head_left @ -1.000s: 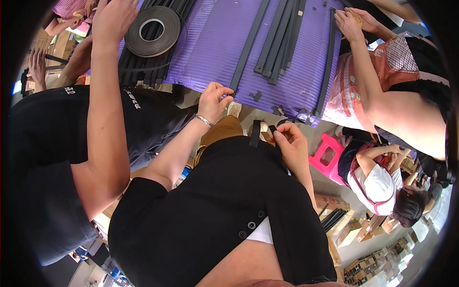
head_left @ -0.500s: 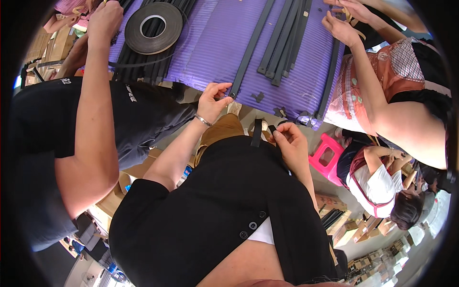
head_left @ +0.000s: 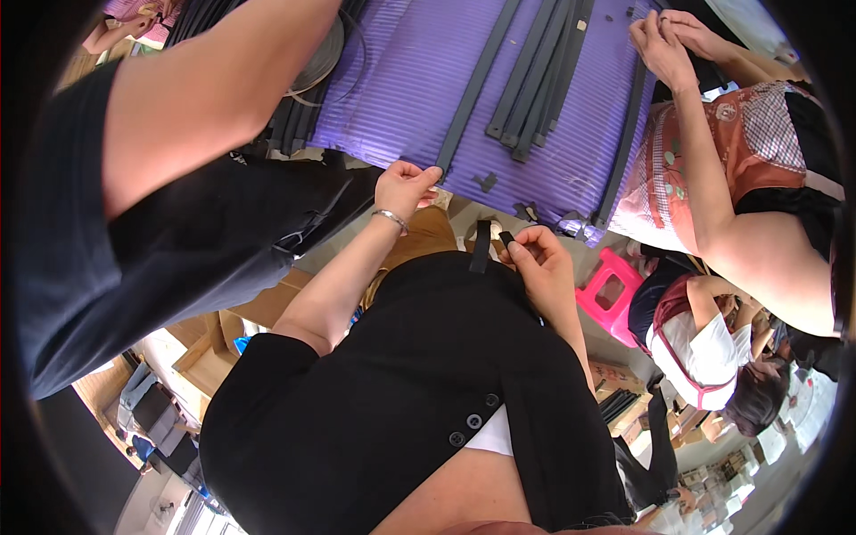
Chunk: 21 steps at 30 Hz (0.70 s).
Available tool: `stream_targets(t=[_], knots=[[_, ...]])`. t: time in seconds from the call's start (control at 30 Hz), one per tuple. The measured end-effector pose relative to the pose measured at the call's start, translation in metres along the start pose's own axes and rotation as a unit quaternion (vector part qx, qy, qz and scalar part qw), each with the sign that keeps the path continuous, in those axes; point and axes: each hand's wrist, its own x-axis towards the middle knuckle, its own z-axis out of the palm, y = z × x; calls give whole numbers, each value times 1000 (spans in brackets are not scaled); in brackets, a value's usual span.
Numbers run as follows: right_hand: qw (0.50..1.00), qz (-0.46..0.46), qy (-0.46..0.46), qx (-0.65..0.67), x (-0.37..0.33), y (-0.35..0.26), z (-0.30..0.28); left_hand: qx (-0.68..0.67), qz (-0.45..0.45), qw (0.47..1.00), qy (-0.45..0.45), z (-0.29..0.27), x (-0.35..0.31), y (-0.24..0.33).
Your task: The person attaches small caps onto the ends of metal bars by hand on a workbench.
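A long dark grey strip (head_left: 477, 94) lies lengthwise on the purple ribbed table cover (head_left: 392, 107). At its near end, by the table edge, my left hand (head_left: 406, 189) is closed, thumb and fingers pinching the strip. My right hand (head_left: 544, 260) is held in front of my body, closed on a short black strip (head_left: 507, 238) whose tip sticks out above the thumb. Beside it a black band (head_left: 481, 246) stands up against my black top; whether the two join, I cannot tell.
More dark strips (head_left: 535, 80) lie in a bunch farther right. A co-worker's arm (head_left: 214, 98) reaches across the left, partly covering a tape roll (head_left: 323, 62). Another person's hands (head_left: 664, 45) work at the right edge. A pink stool (head_left: 611, 294) stands below the table's right corner.
My left thumb and fingers have closed over the strip's end. The left co-worker has leaned inward, the arm now covering most of the tape roll. My right hand has barely moved.
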Motion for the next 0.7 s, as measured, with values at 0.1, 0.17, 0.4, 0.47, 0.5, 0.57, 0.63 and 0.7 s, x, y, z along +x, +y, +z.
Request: stream_targets(t=[0.1, 0.17, 0.4, 0.47, 0.5, 0.57, 0.63, 0.7], knots=[[1000, 10, -3, 1, 4, 0, 0, -17, 21, 1000, 5, 5, 1, -2], [1000, 16, -7, -4, 8, 0, 0, -24, 36, 999, 6, 8, 4, -6], [999, 13, -28, 13, 17, -9, 3, 26, 96, 995, 32, 12, 6, -16], [999, 12, -29, 16, 20, -9, 2, 47, 103, 993, 40, 13, 6, -15], [999, 17, -28, 20, 20, -9, 1, 49, 101, 993, 40, 14, 6, -15], [999, 23, -27, 24, 20, -10, 1, 69, 124, 988, 52, 13, 6, -16], [999, 27, -19, 29, 19, -16, 2, 64, 129, 988, 53, 13, 7, -18], [999, 24, -25, 25, 20, -16, 1, 58, 141, 987, 53, 14, 8, -17]])
